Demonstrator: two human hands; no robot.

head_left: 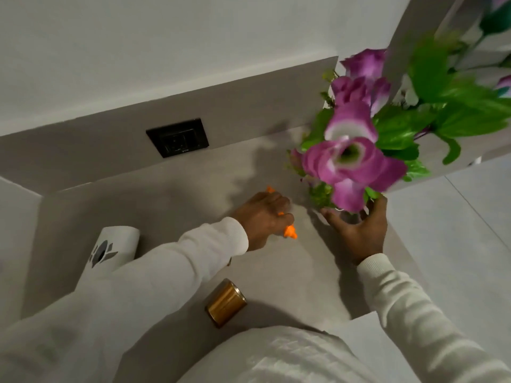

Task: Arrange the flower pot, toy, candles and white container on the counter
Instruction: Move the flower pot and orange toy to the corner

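Midway, I judge: left hand [264, 217] closed round the orange toy [290, 232], right hand [359, 230] cupping the flower pot [347, 217] (fingers spread), gold candle [226, 302] and white container [116, 248] on the counter [276, 272] untouched

On the counter [171, 205], the toy [290, 232] sits near the middle inside the left hand [262, 217], and just to its right the flower pot [347, 215] stands against the right hand [359, 233], its flowers [351, 158] rising over that end toward the back wall. The white container [116, 248] stands well to the left of the toy, partly behind the left sleeve, while a candle [226, 303] stands nearer the front edge, below and between the two hands. A wall socket [177, 137] is set in the backsplash behind, left of the flowers.
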